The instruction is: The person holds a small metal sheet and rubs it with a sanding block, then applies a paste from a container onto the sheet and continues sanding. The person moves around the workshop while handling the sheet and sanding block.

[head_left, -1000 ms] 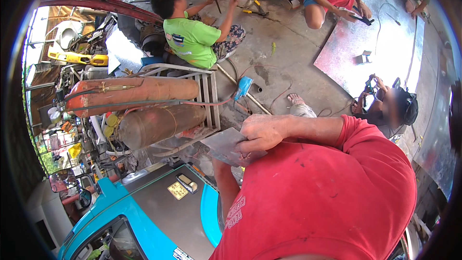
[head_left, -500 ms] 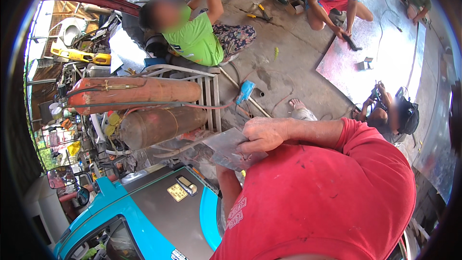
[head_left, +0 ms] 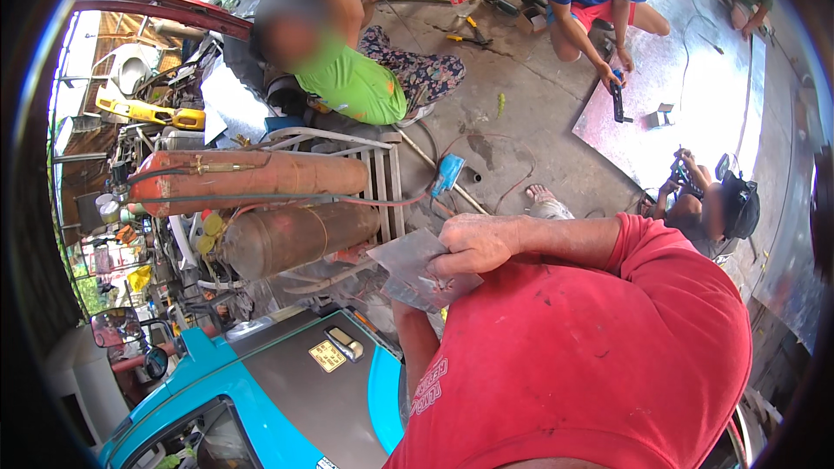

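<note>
I have the right hand (head_left: 478,245) pinching a thin grey see-through sheet (head_left: 401,260) near its right edge, in front of the red cotton shirt (head_left: 591,356). The left hand is hidden behind it; I can't tell its grip. Only the lime-green-shirted co-worker (head_left: 360,85) has clearly moved, raising an arm, so I judge the handling unaffected.

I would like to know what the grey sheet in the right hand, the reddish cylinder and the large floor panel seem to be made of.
Grey sheet in the right hand: thin, smooth, dully shiny; metal or plastic, I cannot tell.
Reddish cylinder: probably steel with worn paint; its coat looks patchy.
Large floor panel: likely bare sheet metal, from its bright, mottled glare.
</note>
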